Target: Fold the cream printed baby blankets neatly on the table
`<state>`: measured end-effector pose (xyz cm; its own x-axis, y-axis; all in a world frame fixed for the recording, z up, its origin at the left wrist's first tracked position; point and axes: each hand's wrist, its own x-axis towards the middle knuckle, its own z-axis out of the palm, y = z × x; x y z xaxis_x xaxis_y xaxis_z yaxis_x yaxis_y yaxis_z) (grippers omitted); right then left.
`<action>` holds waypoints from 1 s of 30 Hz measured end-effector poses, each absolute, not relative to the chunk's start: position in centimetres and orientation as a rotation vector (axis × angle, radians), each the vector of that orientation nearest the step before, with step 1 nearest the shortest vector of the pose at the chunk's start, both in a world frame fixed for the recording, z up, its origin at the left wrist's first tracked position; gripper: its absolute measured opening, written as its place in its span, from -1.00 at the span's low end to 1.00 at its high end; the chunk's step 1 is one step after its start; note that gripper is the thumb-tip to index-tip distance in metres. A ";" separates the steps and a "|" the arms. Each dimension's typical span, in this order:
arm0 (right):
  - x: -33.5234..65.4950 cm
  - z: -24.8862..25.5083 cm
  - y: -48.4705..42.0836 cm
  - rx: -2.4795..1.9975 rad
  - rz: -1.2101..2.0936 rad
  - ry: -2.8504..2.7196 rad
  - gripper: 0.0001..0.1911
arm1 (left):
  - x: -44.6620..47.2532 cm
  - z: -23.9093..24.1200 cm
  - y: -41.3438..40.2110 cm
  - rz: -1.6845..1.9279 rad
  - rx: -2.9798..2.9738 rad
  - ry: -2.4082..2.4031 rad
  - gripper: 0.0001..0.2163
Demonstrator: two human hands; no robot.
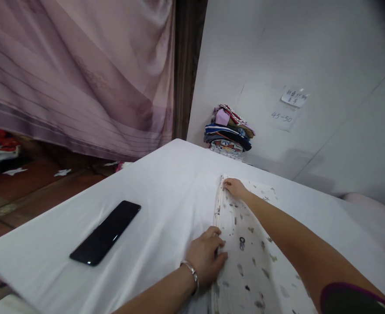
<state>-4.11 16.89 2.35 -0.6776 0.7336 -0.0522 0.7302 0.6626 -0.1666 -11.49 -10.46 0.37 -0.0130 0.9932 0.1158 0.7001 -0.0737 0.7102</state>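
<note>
A white cloth printed with small grey, green and brown motifs lies on the white-covered table, its layered left edge running away from me. My right hand pinches that edge near the far corner, thumb and fingers closed on the fabric. Closer to me, my left hand, with a silver bangle at the wrist, rests over the same edge. Its fingers are slightly bent and apart, touching the cloth. The near end of the cloth runs out of view at the bottom.
A black phone-like slab lies on the table to the left. Folded clothes are stacked by the wall beyond the far edge. A pink curtain hangs at the left, and handwritten notes are stuck to the wall.
</note>
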 end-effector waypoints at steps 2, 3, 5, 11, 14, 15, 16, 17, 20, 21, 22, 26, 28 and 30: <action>-4.1 2.7 17.4 -1.223 0.272 -2.879 -0.68 | -11.5 0.4 -10.4 0.856 1.823 1.752 -0.86; -4.1 2.9 17.6 -1.198 0.269 -2.904 -0.68 | -11.5 0.4 -10.4 0.855 1.823 1.752 -0.86; -4.3 3.3 17.8 -1.146 0.254 -2.959 -0.72 | -11.5 0.4 -10.4 0.851 1.821 1.757 -0.86; -4.4 4.2 17.9 -1.018 0.200 -3.104 -0.81 | -11.5 0.4 -10.5 0.838 1.811 1.759 -0.85; -4.4 4.3 17.9 -0.978 0.198 -3.148 -0.79 | -11.5 0.4 -10.4 0.845 1.807 1.751 -0.85; -4.4 4.3 17.9 -0.971 0.198 -3.156 -0.78 | -11.5 0.5 -10.4 0.848 1.806 1.751 -0.85; -4.4 4.3 17.9 -0.968 0.197 -3.161 -0.78 | -11.5 0.5 -10.4 0.850 1.805 1.752 -0.86; -4.5 4.4 17.9 -0.969 0.195 -3.164 -0.78 | -11.5 0.6 -10.4 0.851 1.805 1.754 -0.86; -4.7 4.6 17.8 -0.993 0.191 -3.162 -0.84 | -11.5 0.7 -10.5 0.845 1.809 1.753 -0.86; -4.7 4.7 17.8 -1.004 0.191 -3.155 -0.85 | -11.5 0.7 -10.5 0.842 1.811 1.753 -0.86; -4.8 4.8 17.7 -1.015 0.189 -3.144 -0.85 | -11.5 0.7 -10.5 0.840 1.812 1.753 -0.86; -5.0 4.7 17.6 -1.068 0.170 -3.077 -0.83 | -11.5 0.8 -10.6 0.833 1.815 1.753 -0.85; -5.2 4.3 17.6 -1.105 0.165 -3.058 -0.84 | -11.5 0.8 -10.6 0.841 1.811 1.754 -0.85; -5.3 3.9 17.7 -1.136 0.170 -3.048 -0.85 | -11.5 0.8 -10.5 0.846 1.806 1.752 -0.86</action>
